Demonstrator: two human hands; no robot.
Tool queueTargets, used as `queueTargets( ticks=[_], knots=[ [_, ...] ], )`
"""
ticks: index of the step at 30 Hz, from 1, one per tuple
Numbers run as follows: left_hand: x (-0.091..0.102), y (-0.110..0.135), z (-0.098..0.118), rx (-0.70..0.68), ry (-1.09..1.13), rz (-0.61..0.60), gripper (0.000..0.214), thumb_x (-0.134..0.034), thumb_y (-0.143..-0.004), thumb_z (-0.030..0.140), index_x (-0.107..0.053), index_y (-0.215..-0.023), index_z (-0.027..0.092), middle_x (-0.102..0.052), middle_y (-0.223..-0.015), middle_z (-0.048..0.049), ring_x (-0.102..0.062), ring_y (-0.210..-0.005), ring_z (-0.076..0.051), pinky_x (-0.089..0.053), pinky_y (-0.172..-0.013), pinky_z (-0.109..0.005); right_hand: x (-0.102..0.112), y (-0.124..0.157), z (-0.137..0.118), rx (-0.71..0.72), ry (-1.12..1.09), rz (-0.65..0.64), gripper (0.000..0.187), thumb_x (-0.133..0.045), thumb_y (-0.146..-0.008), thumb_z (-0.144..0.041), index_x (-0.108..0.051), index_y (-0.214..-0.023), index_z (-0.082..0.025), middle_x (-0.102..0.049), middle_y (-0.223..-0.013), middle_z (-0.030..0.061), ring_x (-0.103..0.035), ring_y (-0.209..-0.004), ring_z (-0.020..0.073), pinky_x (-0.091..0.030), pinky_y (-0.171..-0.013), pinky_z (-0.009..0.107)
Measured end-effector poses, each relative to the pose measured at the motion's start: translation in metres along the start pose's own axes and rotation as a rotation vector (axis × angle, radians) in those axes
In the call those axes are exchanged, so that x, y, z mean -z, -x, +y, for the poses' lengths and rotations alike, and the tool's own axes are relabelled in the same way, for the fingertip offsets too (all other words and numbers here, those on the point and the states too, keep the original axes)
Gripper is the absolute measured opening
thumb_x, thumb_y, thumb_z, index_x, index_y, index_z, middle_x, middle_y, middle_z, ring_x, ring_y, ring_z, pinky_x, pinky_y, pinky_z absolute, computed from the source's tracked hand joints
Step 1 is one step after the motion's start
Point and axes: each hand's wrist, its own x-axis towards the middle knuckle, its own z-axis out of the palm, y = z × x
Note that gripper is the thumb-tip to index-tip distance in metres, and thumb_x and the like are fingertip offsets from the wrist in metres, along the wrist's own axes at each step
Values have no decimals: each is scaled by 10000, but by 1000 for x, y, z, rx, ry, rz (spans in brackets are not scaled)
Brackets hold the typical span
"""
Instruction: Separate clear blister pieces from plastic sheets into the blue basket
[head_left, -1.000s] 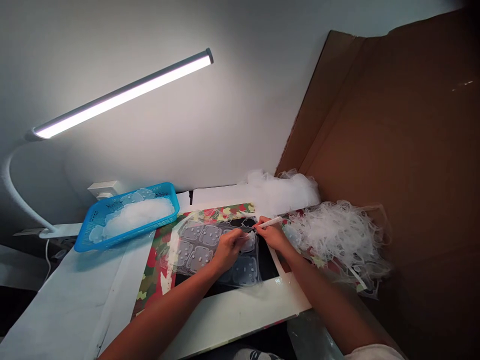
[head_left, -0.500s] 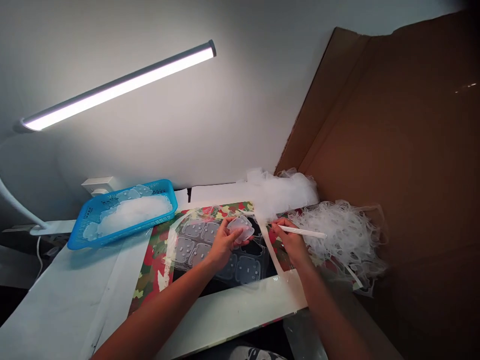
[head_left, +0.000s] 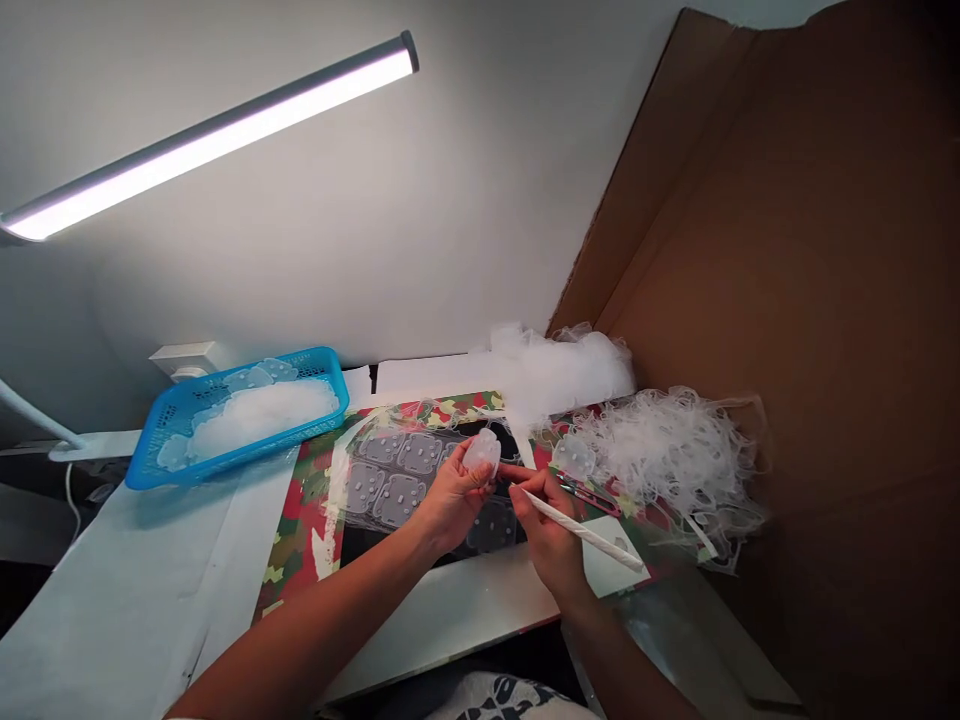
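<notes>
Over the camo mat (head_left: 300, 510): left hand (head_left: 448, 498) pinches a clear piece (head_left: 481, 450), right hand (head_left: 551, 535) grips a white stick (head_left: 592, 535).
The piece is raised off the mat, upright between thumb and fingertips, above the moulded sheet (head_left: 390, 480). The stick lies across the right fingers with its near tip pointing toward the piece; can't tell if they touch. The sheet lies flat on the mat. A blue basket (head_left: 240, 450) of clear pieces sits far left, a scrap pile (head_left: 675, 450) sits right against the cardboard (head_left: 787, 250), and the overhead lamp (head_left: 210, 140) is lit.
</notes>
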Motion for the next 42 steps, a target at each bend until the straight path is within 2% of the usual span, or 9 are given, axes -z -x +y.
queueTargets(
  ticks=[3, 16, 21, 23, 26, 32, 35, 37, 42],
  knots=[
    [-3, 4, 0, 18, 36, -9, 591, -875, -629, 203, -563, -1132, 208, -609, -866, 24, -563, -672, -61, -440, -619, -173, -2, 3, -3, 13, 25, 36, 199, -591, -881, -364, -555, -733, -236, -721, -1097, 80, -652, -893, 236, -486, -790, 380],
    [-13, 9, 0, -49, 54, 52, 589, -874, -607, 161, -549, -1097, 194, -618, -930, 2, -586, -725, -70, -458, -665, -176, -10, 3, 1, 24, -13, 114, 199, -618, -867, -352, -553, -723, -230, -726, -1027, 72, -653, -865, 219, -484, -794, 362],
    [-12, 9, -2, -68, 45, 63, 573, -884, -595, 174, -559, -1067, 186, -624, -888, 7, -575, -698, -71, -445, -649, -183, -9, 1, 4, 58, 80, 130, 216, -598, -879, -370, -552, -725, -227, -722, -991, 77, -648, -863, 219, -492, -814, 373],
    [-11, 8, -2, -59, 23, 103, 499, -890, -585, 204, -590, -983, 165, -629, -846, 8, -571, -689, -77, -441, -653, -192, 5, -4, 10, 83, 170, 135, 202, -555, -905, -390, -585, -803, -219, -716, -1007, 79, -649, -891, 220, -497, -827, 371],
    [-11, 8, 0, -21, -28, 167, 420, -896, -574, 261, -639, -882, 133, -645, -789, -4, -578, -703, -95, -446, -678, -204, 44, -13, 23, 74, 349, 130, 298, -429, -963, -414, -622, -1063, -210, -714, -968, 71, -660, -850, 202, -520, -790, 341],
    [-14, 10, 4, 38, -58, 148, 482, -912, -546, 210, -648, -945, 151, -660, -834, 5, -607, -696, -83, -446, -612, -175, 118, -11, 38, 127, 766, 115, 425, -364, -977, -414, -619, -1270, -242, -684, -1054, 88, -662, -934, 214, -539, -817, 346],
    [-16, 12, 6, 83, -81, 135, 581, -909, -554, 216, -612, -1052, 186, -661, -839, 15, -626, -641, -82, -418, -515, -162, 134, -7, 47, 102, 791, 105, 436, -366, -956, -321, -585, -1324, -237, -708, -935, 72, -681, -787, 189, -562, -718, 313],
    [-16, 14, 7, 109, -103, 126, 537, -897, -582, 244, -603, -1027, 183, -665, -838, 7, -654, -653, -104, -435, -505, -167, 140, -7, 55, 106, 792, 62, 466, -358, -915, -222, -583, -1323, -227, -735, -923, 61, -690, -779, 186, -568, -746, 321],
    [-18, 19, 10, 108, -152, 100, 396, -861, -646, 297, -556, -865, 170, -660, -792, -1, -691, -721, -153, -513, -581, -212, 140, -15, 77, 238, 974, -90, 352, -431, -871, -167, -724, -1060, -220, -748, -1009, 79, -682, -938, 235, -541, -862, 368]
  ],
)
